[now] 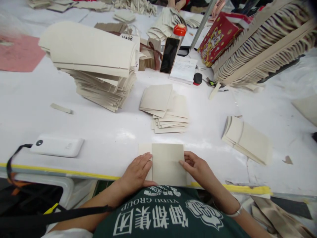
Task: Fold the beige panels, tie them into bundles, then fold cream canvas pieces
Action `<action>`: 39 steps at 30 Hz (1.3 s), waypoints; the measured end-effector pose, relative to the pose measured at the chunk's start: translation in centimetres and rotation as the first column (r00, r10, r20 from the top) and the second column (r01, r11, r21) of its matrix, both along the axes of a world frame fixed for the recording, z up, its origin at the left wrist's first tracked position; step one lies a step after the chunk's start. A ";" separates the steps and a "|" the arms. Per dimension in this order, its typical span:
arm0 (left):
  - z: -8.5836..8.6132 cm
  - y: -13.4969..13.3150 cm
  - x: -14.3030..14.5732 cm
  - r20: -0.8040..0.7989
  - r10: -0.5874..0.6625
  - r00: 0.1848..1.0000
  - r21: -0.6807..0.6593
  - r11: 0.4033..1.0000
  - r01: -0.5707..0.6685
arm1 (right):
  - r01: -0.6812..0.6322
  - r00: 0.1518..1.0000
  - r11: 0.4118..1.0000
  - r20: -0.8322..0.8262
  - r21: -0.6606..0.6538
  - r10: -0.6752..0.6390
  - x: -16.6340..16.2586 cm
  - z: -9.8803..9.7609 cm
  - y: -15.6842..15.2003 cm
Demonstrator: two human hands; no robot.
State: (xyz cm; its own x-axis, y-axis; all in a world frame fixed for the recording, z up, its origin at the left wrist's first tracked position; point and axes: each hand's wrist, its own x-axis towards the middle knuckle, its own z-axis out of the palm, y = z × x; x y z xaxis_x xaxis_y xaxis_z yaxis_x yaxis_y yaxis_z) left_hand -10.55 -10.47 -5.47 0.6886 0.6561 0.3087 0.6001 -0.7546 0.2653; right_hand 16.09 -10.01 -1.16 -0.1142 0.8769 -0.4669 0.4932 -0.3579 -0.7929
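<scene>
In front of my waist, at the table's near edge, lies a greyish-beige square sheet (169, 163), smooth and flat. A paler sheet (145, 148) shows from under its left side. My left hand (138, 169) rests on the paler sheet, fingers stretched together along the square's left edge. With its thumb on top and fingers at the side, my right hand (196, 167) holds the square's right edge. Just beyond lies a loose stack of similar cream pieces (170, 114). Another small stack of folded cream pieces (249, 138) sits to the right.
A tall pile of cream panels (91, 49) stands back left. A white power bank (58, 145) with a black cable lies left. Farther back are a phone (169, 55), an orange-capped bottle (180, 30), a notepad (183, 69), a red bag (220, 38) and a co-worker's hands (177, 4).
</scene>
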 end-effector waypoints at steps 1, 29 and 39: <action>0.0 0.0 0.0 0.000 -0.002 1.000 -0.008 1.000 0.002 | 0.059 0.990 0.998 -0.129 -0.026 -0.062 -0.2 0.0 0.2; -0.3 -0.1 0.1 0.036 0.028 0.999 -0.103 0.994 -0.024 | -0.459 0.792 0.858 -0.544 -0.229 0.278 1.1 1.3 0.0; 0.0 0.0 0.1 0.045 0.030 0.999 -0.033 0.999 -0.029 | -0.056 0.980 0.994 -0.198 -0.098 0.036 1.6 -0.8 1.2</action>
State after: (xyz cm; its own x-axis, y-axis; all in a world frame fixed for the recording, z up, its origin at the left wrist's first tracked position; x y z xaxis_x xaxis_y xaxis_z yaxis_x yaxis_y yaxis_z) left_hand -10.45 -10.45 -5.47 0.6545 0.6862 0.3175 0.6089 -0.7273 0.3168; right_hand 17.68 -8.81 -1.95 -0.2512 0.8175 -0.5183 0.3498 -0.4226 -0.8361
